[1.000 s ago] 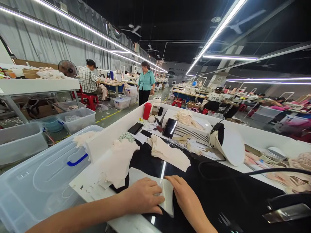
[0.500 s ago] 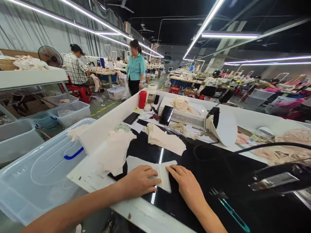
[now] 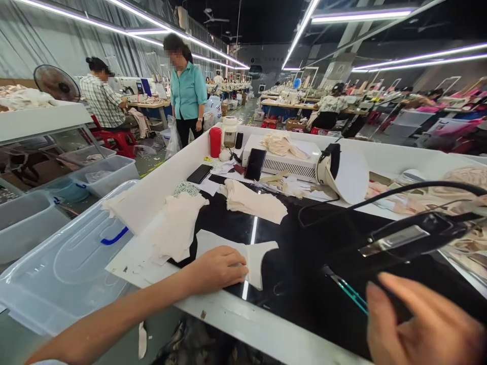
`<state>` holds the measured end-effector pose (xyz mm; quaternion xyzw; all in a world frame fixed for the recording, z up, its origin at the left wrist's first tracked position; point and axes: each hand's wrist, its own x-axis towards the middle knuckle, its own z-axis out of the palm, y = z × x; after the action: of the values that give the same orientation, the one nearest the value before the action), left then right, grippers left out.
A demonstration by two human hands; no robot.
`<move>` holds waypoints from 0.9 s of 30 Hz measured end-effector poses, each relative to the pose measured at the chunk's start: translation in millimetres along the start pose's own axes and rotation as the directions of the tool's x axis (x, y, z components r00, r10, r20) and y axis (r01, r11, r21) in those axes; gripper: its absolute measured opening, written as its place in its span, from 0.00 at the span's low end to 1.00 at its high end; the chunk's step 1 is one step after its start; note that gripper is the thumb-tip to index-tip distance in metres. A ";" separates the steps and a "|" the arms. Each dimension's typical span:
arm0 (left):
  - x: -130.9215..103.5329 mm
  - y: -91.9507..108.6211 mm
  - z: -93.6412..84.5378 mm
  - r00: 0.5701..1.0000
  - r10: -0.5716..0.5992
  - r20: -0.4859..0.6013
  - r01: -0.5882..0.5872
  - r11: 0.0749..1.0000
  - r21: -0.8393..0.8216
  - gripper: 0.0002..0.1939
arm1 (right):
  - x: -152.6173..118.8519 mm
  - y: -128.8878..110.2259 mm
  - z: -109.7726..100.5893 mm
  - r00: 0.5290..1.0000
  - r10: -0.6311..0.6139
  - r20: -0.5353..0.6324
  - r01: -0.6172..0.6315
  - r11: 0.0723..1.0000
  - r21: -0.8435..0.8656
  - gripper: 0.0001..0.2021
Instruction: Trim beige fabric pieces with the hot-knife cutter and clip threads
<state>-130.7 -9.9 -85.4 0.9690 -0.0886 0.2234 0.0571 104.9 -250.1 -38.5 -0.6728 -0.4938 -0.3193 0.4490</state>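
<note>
A white cut fabric piece (image 3: 258, 256) lies flat on the black table surface (image 3: 304, 258). My left hand (image 3: 219, 268) rests on its lower middle, fingers close together and pressing it down. My right hand (image 3: 414, 317), blurred, is raised at the lower right beside the handle end of a teal tool (image 3: 350, 290); its thumb and forefinger are apart with nothing between them. Behind the flat piece lies a stack of cream fabric pieces (image 3: 253, 200). Another cream pile (image 3: 178, 225) lies to the left.
A black-armed device (image 3: 414, 235) reaches in from the right. Farther back are a white cone-shaped lamp (image 3: 348, 172), two phones, a red cup (image 3: 215, 142) and a white box (image 3: 289, 159). A lidded plastic bin (image 3: 76, 258) stands left. A person in teal (image 3: 187, 91) stands beyond.
My right hand has left the fabric and moved right, near the teal tool. My left hand remains on the fabric. The view has shifted slightly, and the person in teal appears nearer.
</note>
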 end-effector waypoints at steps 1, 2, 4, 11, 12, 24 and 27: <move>1.9 2.4 -0.2 1.000 0.008 0.002 -0.008 1.000 -0.001 0.06 | 3.0 7.2 -2.1 0.982 0.153 -0.114 -0.151 0.988 0.026 0.23; 4.1 4.9 0.0 1.000 0.019 0.008 -0.019 1.000 -0.004 0.05 | 6.5 14.0 -2.4 0.942 0.277 -0.191 -0.259 0.959 0.113 0.30; 8.9 9.8 1.4 0.999 0.045 0.026 -0.044 0.999 -0.011 0.05 | 14.7 24.5 0.7 0.888 0.439 -0.139 -0.381 0.870 0.314 0.46; 23.0 14.6 12.1 0.987 0.142 0.080 -0.140 0.990 -0.022 0.06 | 36.6 19.8 18.7 0.845 0.499 0.191 -0.512 0.654 0.557 0.33; 24.3 14.3 13.3 0.986 0.146 0.084 -0.144 0.989 -0.026 0.06 | 38.9 17.3 21.3 0.846 0.500 0.185 -0.503 0.633 0.589 0.29; 27.8 15.0 22.5 0.988 0.135 0.076 -0.130 0.990 -0.059 0.09 | 41.1 -31.0 36.0 0.849 0.453 0.272 -0.503 0.535 0.679 0.38; 26.6 15.3 26.6 0.988 0.135 0.072 -0.131 0.990 -0.056 0.10 | 31.9 -50.1 41.5 0.839 0.444 0.316 -0.516 0.458 0.724 0.36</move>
<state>-98.9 -32.7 -96.3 0.9669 -0.1608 0.1875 0.0634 66.5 -194.4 -12.5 -0.5292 -0.3903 0.0978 0.7471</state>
